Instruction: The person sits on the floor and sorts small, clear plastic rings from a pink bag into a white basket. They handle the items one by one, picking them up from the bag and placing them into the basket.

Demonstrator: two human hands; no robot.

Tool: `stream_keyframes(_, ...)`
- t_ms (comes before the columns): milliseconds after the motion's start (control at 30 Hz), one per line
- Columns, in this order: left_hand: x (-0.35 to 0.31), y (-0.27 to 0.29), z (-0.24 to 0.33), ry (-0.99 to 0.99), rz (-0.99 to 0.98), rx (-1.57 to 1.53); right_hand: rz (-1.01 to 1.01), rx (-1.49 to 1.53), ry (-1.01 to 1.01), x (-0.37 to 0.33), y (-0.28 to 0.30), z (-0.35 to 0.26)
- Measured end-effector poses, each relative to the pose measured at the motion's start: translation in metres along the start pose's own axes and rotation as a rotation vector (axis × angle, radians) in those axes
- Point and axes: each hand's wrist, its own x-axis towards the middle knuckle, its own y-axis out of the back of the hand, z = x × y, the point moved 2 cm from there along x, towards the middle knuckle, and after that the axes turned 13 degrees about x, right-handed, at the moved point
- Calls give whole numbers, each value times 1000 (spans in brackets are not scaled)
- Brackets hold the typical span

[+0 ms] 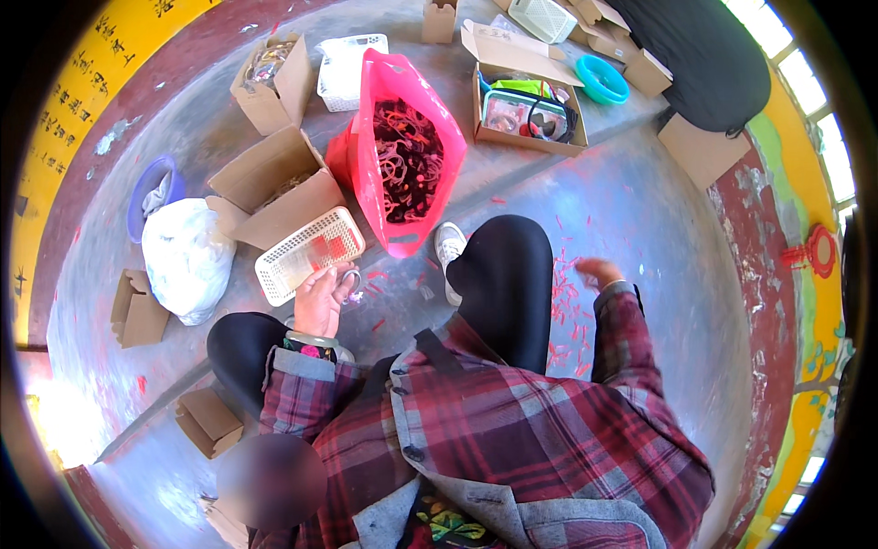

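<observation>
Grey loop [351,281], one, in left grip [319,302]; one cream basket [272,274].

Worn at head height, a wide fisheye looks down over the near plaid jacket [521,421] toward the farther floor [672,265].

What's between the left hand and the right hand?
In the head view, between the left hand and right hand: a white shoe, a bent black-clad leg and scattered red scraps.
</observation>
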Motion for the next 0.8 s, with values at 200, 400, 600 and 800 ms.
stream_keyframes(200,3,-7,-1,0,-36,13,-251,-699,-77,35,24,112)
stream_keyframes(400,0,-8,-1,2,-51,27,21,715,-20,-32,32,-8)
stream_keyframes(600,-1,-10,-1,8,-60,9,-150,993,339,-53,27,-72)
stream_keyframes(800,-7,-5,2,-3,-35,17,-217,1166,510,-85,20,-132)
